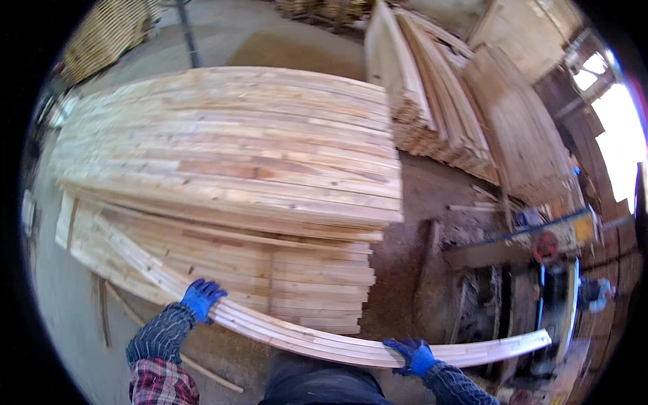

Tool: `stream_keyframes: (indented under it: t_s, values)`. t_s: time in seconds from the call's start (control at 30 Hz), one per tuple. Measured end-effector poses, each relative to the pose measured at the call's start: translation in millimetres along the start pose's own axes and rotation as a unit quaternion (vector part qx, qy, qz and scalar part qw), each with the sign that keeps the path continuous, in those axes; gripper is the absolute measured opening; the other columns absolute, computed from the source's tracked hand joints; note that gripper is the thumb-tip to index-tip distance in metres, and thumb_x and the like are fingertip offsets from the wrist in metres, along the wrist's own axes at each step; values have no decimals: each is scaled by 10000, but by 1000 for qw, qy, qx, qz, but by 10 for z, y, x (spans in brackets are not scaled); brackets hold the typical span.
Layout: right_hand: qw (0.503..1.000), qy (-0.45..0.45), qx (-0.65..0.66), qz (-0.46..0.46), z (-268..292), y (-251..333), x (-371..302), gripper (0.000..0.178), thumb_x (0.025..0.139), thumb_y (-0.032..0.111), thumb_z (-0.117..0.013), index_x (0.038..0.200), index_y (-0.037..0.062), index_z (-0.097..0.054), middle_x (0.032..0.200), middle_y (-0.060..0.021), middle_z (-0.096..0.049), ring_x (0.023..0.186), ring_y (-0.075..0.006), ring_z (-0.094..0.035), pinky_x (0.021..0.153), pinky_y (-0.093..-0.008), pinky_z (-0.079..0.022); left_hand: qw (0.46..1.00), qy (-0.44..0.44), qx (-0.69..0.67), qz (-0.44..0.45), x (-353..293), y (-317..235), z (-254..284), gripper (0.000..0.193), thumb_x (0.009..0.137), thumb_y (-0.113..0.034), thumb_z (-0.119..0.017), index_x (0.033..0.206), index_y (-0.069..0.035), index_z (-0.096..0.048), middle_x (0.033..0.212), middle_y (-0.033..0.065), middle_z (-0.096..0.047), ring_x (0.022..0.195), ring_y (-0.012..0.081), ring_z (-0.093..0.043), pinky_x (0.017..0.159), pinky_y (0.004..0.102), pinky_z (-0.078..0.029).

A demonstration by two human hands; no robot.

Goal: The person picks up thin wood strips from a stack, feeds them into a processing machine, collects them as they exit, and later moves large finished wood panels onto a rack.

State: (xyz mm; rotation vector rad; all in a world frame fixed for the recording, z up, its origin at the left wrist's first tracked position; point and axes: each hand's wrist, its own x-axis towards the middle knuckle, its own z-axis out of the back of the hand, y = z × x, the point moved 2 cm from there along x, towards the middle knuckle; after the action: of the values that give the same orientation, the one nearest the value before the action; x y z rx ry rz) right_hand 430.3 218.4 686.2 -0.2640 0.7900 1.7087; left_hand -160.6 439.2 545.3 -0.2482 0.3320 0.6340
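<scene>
A bundle of several long, pale wooden strips point(304, 339) runs in front of me, from the left over the lower stack to the right; the fisheye bends it. My left hand point(201, 299), in a blue glove, is closed round the bundle left of my body. Farther right my right hand point(413, 356), gloved in blue too, grips the same strips, its fingers over their top. Part of the fingers of both hands is hidden by the wood. Under the strips' left part lies a low stack of boards point(317, 287), beside a taller stack of boards point(236, 135).
Long stacked boards point(439, 101) and a leaning sheet of wood point(516, 121) stand at the far right. Right of me is a machine point(520, 239) with a red handwheel. A loose stick point(209, 373) lies on the floor point(74, 297) at the left.
</scene>
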Motion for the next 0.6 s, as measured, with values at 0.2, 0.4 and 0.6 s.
stream_keyframes:
  t_s: [0.2, 0.4, 0.6]
  values:
    - [997, -10, -56, -55, -408, -303, -377, 1043, 580, 334, -858, 1508, 329, -383, 1144, -119, -645, 1056, -337, -607, 905, -500, -449, 1000, -25, -3, 1, -45, -431, -311, 804, 470, -515, -826, 1164, -159, -629, 1024, 107, -636, 1000, 278, -596, 943, 478, -418]
    - [979, -156, -119, -63, -290, -821, -1268, 1011, 559, 268, -818, 1489, 291, -421, 1173, -115, -642, 1088, -328, -603, 995, -500, -433, 991, -134, 21, -22, -49, -1328, 221, 924, 474, -459, -832, 1282, -109, -552, 1123, 123, -561, 1076, 328, -525, 993, 507, -382]
    - [902, -292, -179, -262, -153, -1425, -1890, 1029, 582, 274, -817, 1508, 314, -369, 1464, -103, -474, 1336, -350, -456, 1143, -529, -323, 969, -237, 56, -33, 400, -2591, 1605, 891, 467, -439, -820, 1261, -126, -566, 1134, 110, -567, 1073, 323, -524, 1010, 515, -381]
